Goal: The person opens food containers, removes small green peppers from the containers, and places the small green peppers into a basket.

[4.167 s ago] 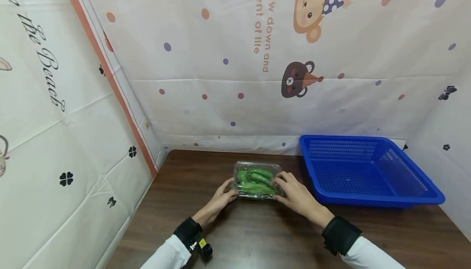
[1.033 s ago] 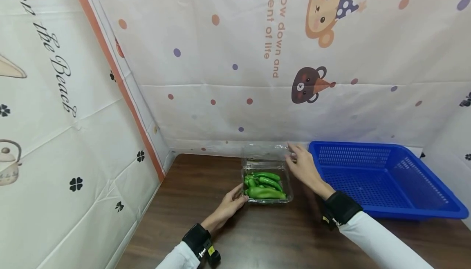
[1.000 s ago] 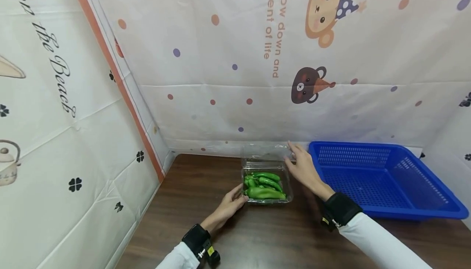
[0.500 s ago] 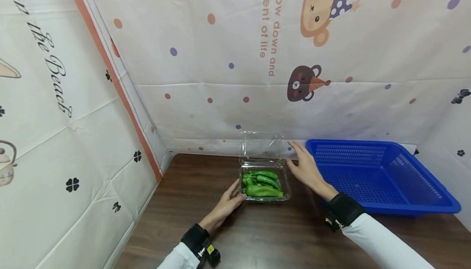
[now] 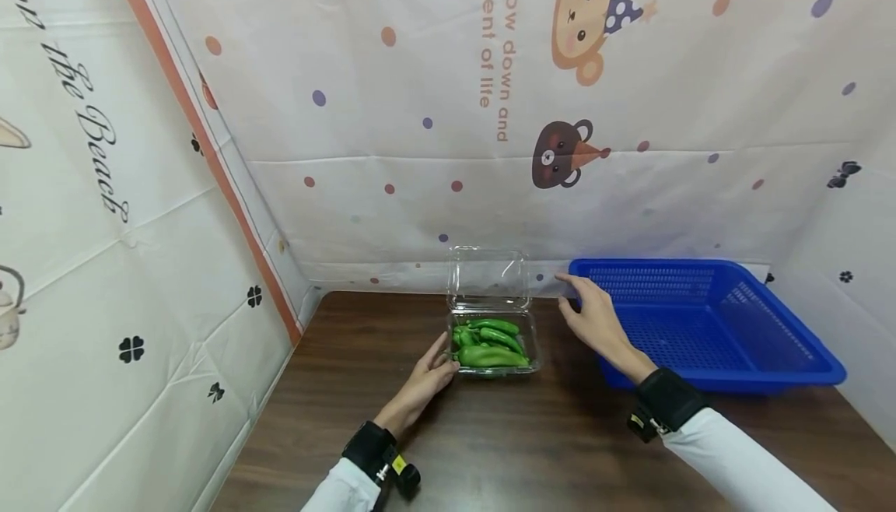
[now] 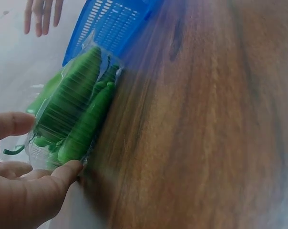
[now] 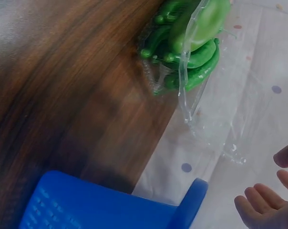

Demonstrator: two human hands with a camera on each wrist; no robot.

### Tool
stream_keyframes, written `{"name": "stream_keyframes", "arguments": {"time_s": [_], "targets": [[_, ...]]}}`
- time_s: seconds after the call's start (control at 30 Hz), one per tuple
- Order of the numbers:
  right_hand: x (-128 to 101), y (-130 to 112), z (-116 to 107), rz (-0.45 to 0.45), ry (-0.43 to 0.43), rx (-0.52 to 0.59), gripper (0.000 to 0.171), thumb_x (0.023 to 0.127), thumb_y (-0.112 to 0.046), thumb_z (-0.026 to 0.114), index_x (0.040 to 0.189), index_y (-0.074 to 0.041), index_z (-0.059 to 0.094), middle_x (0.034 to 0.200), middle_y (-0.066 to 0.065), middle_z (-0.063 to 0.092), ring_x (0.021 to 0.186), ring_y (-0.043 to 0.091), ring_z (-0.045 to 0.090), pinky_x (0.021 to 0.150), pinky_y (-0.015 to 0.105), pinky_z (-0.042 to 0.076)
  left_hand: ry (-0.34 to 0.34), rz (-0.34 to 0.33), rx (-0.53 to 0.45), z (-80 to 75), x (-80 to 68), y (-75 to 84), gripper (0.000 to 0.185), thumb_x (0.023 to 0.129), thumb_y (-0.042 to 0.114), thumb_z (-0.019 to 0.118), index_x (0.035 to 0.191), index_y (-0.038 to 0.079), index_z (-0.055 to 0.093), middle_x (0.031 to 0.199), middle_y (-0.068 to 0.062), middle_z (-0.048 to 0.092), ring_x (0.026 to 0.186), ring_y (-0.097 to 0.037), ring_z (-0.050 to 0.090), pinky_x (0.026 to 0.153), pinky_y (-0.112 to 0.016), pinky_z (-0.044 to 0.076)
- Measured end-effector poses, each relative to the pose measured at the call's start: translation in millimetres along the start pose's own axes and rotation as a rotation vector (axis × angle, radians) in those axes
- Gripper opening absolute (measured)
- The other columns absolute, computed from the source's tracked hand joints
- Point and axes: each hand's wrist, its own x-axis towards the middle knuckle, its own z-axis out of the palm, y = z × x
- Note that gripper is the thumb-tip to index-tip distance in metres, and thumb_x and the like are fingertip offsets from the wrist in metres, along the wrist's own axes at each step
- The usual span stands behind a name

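Observation:
A clear plastic clamshell container (image 5: 535,356) stands on the table with its lid (image 5: 488,277) swung up and leaning back. Inside lie several green peppers (image 5: 493,356), one larger and paler than the slimmer ones. My left hand (image 5: 423,387) holds the container's left near corner, with the thumb on the near side and fingers along the left side; in the left wrist view the thumb (image 6: 70,172) touches the plastic wall. My right hand (image 5: 598,325) is off to the right of the lid, touching nothing, its fingers loosely extended; in the right wrist view those fingers (image 7: 261,198) are apart from the lid.
A blue perforated plastic basket (image 5: 700,384) stands at the right, its left end beside and under my right hand. Brown wood-grain table (image 5: 504,450) lies below. Printed white sheets (image 5: 392,107) hang as walls behind and at the left.
The container's lid has gone from closed to raised and leaning back. My right hand has let go of the lid and moved right toward the basket. My left hand stays at the container's left side.

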Motion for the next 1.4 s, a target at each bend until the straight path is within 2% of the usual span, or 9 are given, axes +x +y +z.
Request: {"name": "stream_keyframes", "arguments": {"time_s": [0.07,0.13,0.23,0.5,0.73,0.93,1.1,1.4], "targets": [[-1.5,0.4,-1.0,0.011,-0.015,0.008,0.042,0.098,0.001,0.059,0.140,0.002,0.058,0.136,0.029,0.060,0.117,0.045,0.060,0.088,0.055,0.051,0.009,0.000,-0.002,0.7,0.3,0.6,0.078,0.104,0.016,0.055,0.167,0.019,0.009,0.167,-0.034,0.009,0.154,-0.045,0.024,0.126,-0.055,0.027],[-3.5,0.5,-1.7,0.021,-0.036,0.020,0.041,0.098,0.001,0.059,0.139,0.003,0.058,0.136,0.029,0.059,0.123,0.046,0.057,0.097,0.062,0.050,0.017,0.001,0.001,1.6,0.4,0.0,0.077,0.105,0.017,0.055,0.167,0.019,0.009,0.167,-0.033,0.009,0.154,-0.045,0.023,0.126,-0.055,0.027],[-6.0,0.2,-2.4,0.025,-0.054,0.020,0.040,0.098,0.001,0.059,0.138,0.003,0.059,0.136,0.029,0.060,0.127,0.046,0.055,0.102,0.064,0.048,0.031,-0.003,-0.008,3.0,0.1,-1.9,0.076,0.105,0.018,0.056,0.167,0.020,0.011,0.168,-0.032,0.009,0.155,-0.045,0.022,0.126,-0.054,0.026],[-11.1,-1.0,-1.0,0.025,-0.074,0.014,0.038,0.099,0.001,0.059,0.137,0.002,0.060,0.132,0.029,0.061,0.121,0.044,0.059,0.096,0.060,0.054,0.054,-0.006,-0.027,6.6,-4.1,-1.4,0.074,0.106,0.017,0.054,0.166,0.018,0.013,0.167,-0.034,0.010,0.154,-0.046,0.023,0.126,-0.056,0.027],[-11.6,-1.3,6.5,0.010,-0.075,0.030,0.037,0.096,0.002,0.063,0.133,0.003,0.063,0.121,0.026,0.066,0.111,0.041,0.065,0.090,0.054,0.059,0.091,-0.011,-0.025,6.6,-10.8,-0.3,0.072,0.106,0.019,0.054,0.166,0.013,0.014,0.167,-0.033,0.008,0.155,-0.047,0.019,0.126,-0.056,0.027],[-4.6,-2.1,4.0,0.012,-0.102,0.031,0.037,0.096,0.002,0.063,0.132,0.004,0.063,0.117,0.024,0.067,0.105,0.036,0.068,0.085,0.048,0.062,0.083,0.013,0.002,11.4,-4.6,-0.6,0.071,0.107,0.022,0.052,0.165,0.009,0.014,0.169,-0.030,0.006,0.155,-0.046,0.017,0.126,-0.056,0.026],[1.3,-8.7,5.4,-0.039,-0.132,0.028,0.039,0.093,0.001,0.068,0.131,0.006,0.063,0.117,0.025,0.068,0.101,0.037,0.070,0.078,0.044,0.062,0.097,0.006,0.004,11.8,-5.4,-2.2,0.072,0.106,0.022,0.054,0.165,0.009,0.015,0.168,-0.030,0.008,0.155,-0.045,0.020,0.126,-0.056,0.028],[6.1,-14.7,14.5,-0.059,-0.200,0.072,0.039,0.091,-0.001,0.072,0.129,0.004,0.065,0.117,0.025,0.067,0.104,0.041,0.067,0.081,0.050,0.061,0.094,-0.008,0.013,11.4,-4.9,-0.9,0.073,0.105,0.022,0.056,0.165,0.009,0.017,0.167,-0.032,0.010,0.153,-0.047,0.024,0.125,-0.055,0.030]]}}
